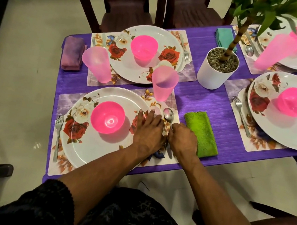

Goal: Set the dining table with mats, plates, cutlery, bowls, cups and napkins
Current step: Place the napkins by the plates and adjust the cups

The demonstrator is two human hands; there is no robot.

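Observation:
On the near floral mat (64, 101) lies a white rose-patterned plate (90, 148) with a pink bowl (107, 116) on it. A fork (58, 134) lies left of the plate. My left hand (148, 131) rests flat, fingers straight, on the plate's right rim. My right hand (183, 138) has curled fingers around the handle of a spoon (168, 115), whose bowl lies on the mat right of the plate. A green napkin (203, 132) lies just right of that hand. A pink cup (163, 83) stands at the mat's far right corner.
Three more settings with plates, pink bowls, cups and cutlery cover the purple table (202, 102). A white pot with a plant (217, 67) stands mid-table. A purple napkin (72, 53) and a teal napkin (224, 36) lie beside the far mats. Dark chairs (124, 5) surround the table.

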